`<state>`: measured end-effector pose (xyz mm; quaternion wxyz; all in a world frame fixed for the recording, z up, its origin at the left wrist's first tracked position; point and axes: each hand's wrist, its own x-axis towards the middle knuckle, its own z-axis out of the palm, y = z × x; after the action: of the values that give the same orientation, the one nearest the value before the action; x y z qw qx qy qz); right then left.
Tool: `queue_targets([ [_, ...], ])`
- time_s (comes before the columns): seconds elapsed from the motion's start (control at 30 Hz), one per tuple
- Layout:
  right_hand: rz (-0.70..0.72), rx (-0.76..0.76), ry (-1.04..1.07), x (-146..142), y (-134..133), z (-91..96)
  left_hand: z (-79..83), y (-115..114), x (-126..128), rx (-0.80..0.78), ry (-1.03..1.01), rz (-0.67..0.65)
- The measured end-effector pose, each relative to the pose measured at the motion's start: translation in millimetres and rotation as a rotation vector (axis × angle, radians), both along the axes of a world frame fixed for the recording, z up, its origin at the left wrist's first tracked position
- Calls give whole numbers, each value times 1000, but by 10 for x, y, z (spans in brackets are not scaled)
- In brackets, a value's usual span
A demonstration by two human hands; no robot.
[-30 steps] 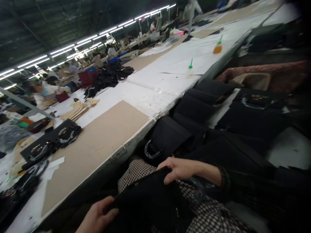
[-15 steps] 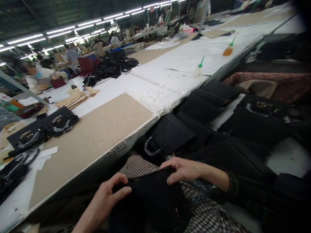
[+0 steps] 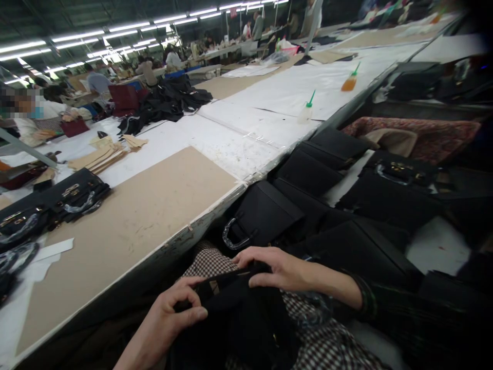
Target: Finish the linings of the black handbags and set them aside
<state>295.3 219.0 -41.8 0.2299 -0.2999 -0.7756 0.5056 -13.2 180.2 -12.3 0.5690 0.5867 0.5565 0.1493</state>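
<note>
A black bag [image 3: 241, 318] lies at six o'clock, upper edge toward twelve, a small gold-coloured fitting [image 3: 275, 337] toward its four o'clock.

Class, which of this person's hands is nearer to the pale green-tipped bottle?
Right. The right hand lies below the pale bottle in view; the left hand is farther off, lower and leftward.

Desk [image 3: 225, 134]: smooth white covering. Sheet [image 3: 134, 210] on desk: matt, board-like, scuffed. Bottles [image 3: 348, 84] on desk: translucent plastic. Clasps [image 3: 71, 190] on desk: shiny gold-toned metal. Held black piece [image 3: 239, 318] beside desk: matt. Garment [image 3: 210, 260] beside desk: checked cloth.
</note>
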Motion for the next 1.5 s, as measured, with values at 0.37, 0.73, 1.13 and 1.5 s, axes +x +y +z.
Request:
queue_targets([
  [0.37, -168, 362, -345, -260, -252, 17, -6, -50, -20, 7, -13, 3],
  [0.73, 78, 419, -472, -313, -95, 153, 49, -45, 29, 22, -23, 25],
  [1.13, 106, 477, -488, -420, -84, 177, 47, -84, 28, 10, -51, 35],
  [1.5, -107, 415, -490, -461, -198, 95, 81, -98, 45, 8, -21, 61],
])
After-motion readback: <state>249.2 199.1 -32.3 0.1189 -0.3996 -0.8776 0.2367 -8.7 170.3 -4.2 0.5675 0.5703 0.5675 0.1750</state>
